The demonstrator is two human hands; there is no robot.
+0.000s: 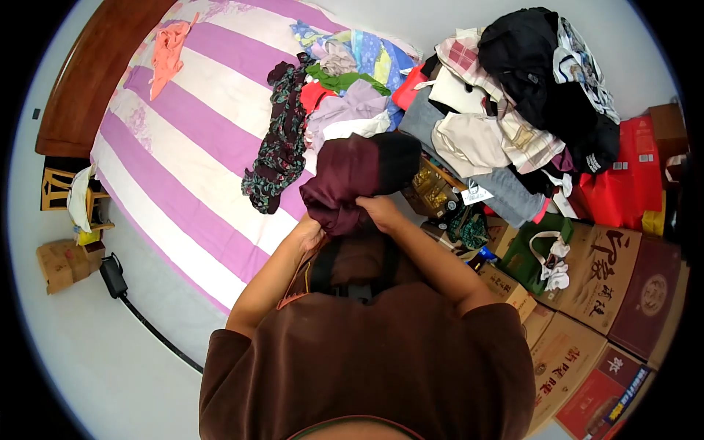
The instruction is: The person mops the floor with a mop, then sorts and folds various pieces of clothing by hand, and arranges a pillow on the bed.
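Note:
A maroon and black garment (343, 172) hangs bunched in front of my body, over the edge of the bed. My left hand (311, 230) is closed on its lower left side. The fingers of my right hand (378, 213) grip its lower edge near the middle. Just beyond the garment lies a loose heap of clothes, with a lilac piece (353, 110) nearest to it. A dark floral garment (280, 139) stretches along the left of that heap. What kind of garment I hold, I cannot make out.
The bed has a purple-and-white striped sheet (213, 121); a coral garment (170, 55) lies at its far left. To the right are piled clothes (469, 143) and a black jacket (521, 59). Cardboard boxes (565, 359) and a red bag (623, 180) crowd the right side.

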